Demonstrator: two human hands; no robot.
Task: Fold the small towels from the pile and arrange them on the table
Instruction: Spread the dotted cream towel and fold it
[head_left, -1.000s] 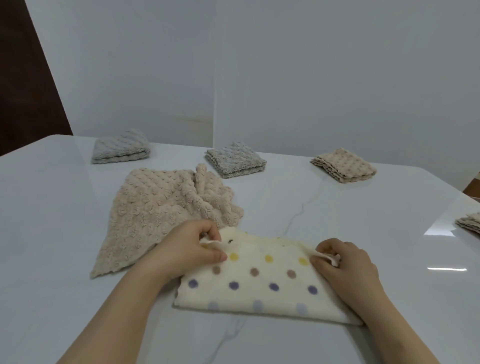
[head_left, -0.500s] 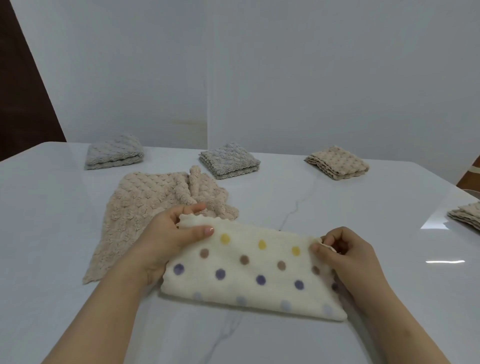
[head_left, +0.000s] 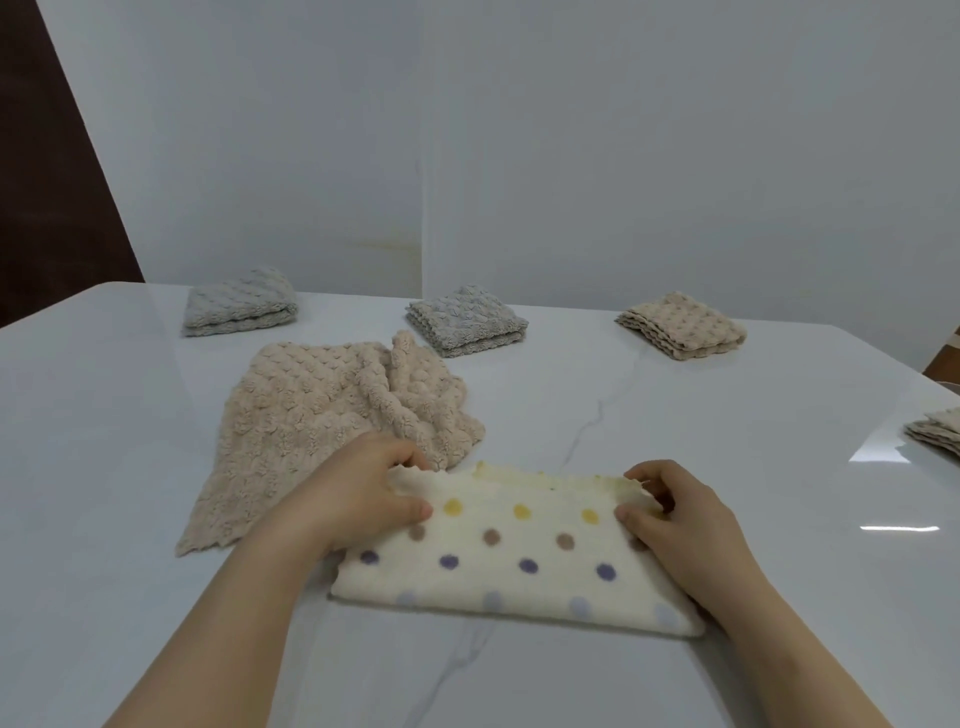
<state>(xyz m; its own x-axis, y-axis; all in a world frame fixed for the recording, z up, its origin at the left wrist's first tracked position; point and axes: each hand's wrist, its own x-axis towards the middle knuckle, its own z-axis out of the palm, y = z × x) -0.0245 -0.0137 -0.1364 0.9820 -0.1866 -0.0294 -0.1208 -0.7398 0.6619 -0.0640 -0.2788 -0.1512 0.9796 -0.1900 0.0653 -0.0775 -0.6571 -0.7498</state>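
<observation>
On the white desk (head_left: 727, 405) the folded dotted towel (head_left: 519, 556) lies flat, long axis running left to right between the left hand (head_left: 358, 493) and right hand (head_left: 680, 525), whose curled fingers (head_left: 649, 474) pinch its far corners.

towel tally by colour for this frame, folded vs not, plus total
Grey towels, folded: 2
Beige towels, folded, the second cut off at the right edge: 2
Beige towel, unfolded: 1
Cream dotted towel, part folded, gripped by left hand and right hand: 1
Total: 6
</observation>
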